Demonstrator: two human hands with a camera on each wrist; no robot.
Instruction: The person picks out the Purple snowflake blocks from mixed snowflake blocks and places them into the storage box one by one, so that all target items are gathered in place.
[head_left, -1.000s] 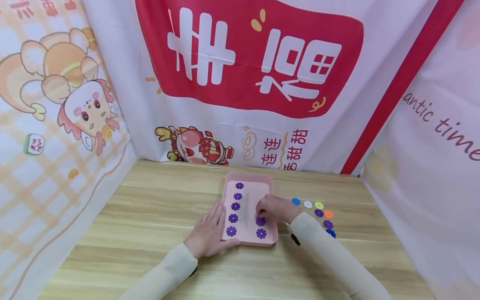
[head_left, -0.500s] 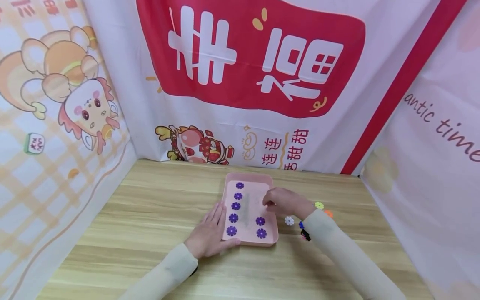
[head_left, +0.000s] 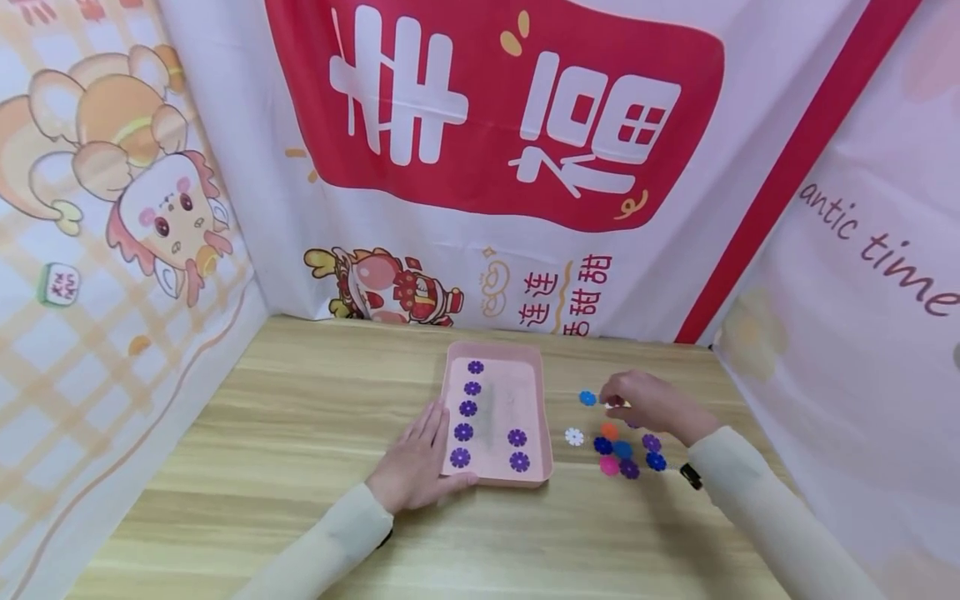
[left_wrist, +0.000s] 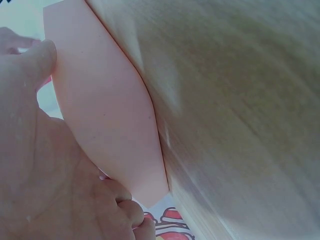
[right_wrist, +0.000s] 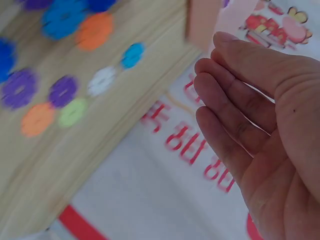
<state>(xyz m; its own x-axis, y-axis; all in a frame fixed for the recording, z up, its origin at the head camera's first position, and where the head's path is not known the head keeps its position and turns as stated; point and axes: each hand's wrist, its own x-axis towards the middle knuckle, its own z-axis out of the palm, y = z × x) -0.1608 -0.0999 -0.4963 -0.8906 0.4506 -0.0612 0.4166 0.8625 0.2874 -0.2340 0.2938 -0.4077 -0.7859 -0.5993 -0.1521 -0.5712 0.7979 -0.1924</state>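
Five purple discs (head_left: 468, 408) face two in a seemingly half-filled tray (head_left: 547, 446), more outside, left hand (head_left: 411, 468) outstretched, right hand (head_left: 652, 403) empty.

Left sleeve (head_left: 322, 542): long, plain cream cloth, running in from seven o'clock in the head view and ending at the wrist.
Right sleeve (head_left: 780, 508): matching cream cloth, running in from five o'clock, with soft folds near its end.
Left black piece (head_left: 386, 539): small sliver at five o'clock of the left cuff; too small to identify.
Right black piece (head_left: 691, 476): small, dark and blocky, at eight o'clock of the right cuff.
Left hand (head_left: 412, 467): bare.
Right hand (head_left: 652, 403): bare, creased at the thumb's base, with one tiny dark speck (right_wrist: 294, 110).
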